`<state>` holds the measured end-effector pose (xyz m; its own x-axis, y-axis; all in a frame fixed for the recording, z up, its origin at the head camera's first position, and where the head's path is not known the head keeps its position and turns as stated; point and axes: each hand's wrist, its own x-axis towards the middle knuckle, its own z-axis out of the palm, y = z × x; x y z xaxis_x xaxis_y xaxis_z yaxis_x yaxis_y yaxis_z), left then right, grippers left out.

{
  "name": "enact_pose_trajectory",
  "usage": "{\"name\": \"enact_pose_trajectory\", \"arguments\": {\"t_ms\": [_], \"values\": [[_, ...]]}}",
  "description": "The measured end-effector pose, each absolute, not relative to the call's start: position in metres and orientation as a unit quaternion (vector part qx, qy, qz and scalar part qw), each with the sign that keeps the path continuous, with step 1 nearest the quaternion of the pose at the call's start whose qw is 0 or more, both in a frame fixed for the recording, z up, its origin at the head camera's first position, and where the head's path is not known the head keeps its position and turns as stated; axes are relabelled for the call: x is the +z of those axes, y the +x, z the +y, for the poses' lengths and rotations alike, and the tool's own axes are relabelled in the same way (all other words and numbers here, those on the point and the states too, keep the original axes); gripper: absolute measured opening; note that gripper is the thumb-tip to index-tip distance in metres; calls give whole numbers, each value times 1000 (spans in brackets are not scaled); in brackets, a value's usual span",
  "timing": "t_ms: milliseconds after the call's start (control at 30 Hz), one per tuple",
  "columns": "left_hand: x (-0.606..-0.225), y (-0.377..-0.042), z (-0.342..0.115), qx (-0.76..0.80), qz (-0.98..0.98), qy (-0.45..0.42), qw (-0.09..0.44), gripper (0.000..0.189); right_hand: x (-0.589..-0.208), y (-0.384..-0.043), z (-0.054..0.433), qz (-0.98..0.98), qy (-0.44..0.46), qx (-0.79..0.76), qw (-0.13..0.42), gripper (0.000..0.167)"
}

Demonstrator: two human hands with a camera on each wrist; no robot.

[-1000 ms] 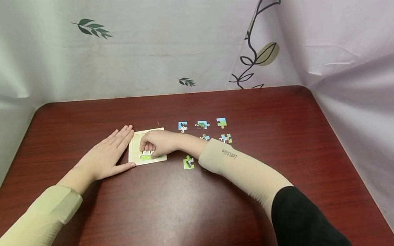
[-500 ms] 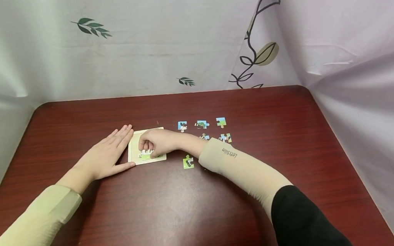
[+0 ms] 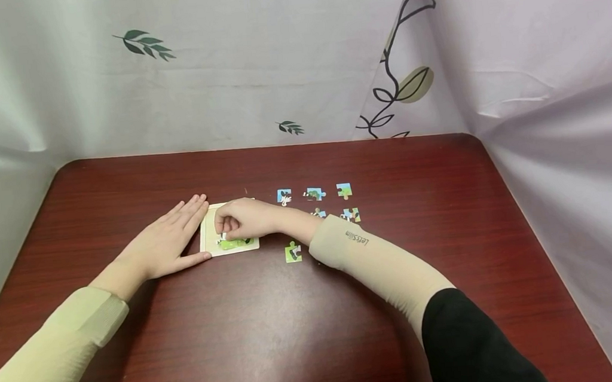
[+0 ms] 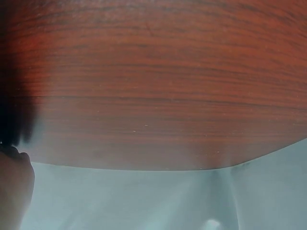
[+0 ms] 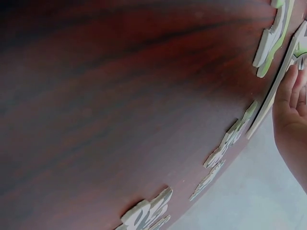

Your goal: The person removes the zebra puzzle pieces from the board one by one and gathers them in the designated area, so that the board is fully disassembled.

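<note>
A pale, shallow puzzle tray lies left of centre in the head view. My left hand rests flat beside it, fingers straight, with fingertips and thumb at the tray's left edge. Over the tray my right hand is curled, thumb and fingers pinching a puzzle piece of which only a whitish bit shows. A green strip of picture shows in the lower part of the tray, just below the hand. The right hand hides much of the tray. In the right wrist view the fingertips are down at the tray.
Loose puzzle pieces lie right of the tray: a blue-and-white one, one with a dark green patch, a blue-green one and several nearer, including a green one. The right forearm partly covers some. A pale curtain hangs behind the table.
My right fingers have shifted slightly upward over the tray; less of the white piece and more of the green strip shows. The left hand and the loose pieces stay where they were.
</note>
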<state>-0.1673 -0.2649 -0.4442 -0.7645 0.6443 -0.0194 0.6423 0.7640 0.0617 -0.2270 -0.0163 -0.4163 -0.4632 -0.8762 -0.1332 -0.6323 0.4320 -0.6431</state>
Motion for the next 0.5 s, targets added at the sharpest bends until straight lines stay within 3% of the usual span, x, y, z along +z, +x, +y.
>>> {"name": "enact_pose_trajectory", "arguments": {"t_ms": [500], "values": [[-443,-167,-265,24,935,353,12,101,-412,-231,-10,787,-462,-315,261,8]]}}
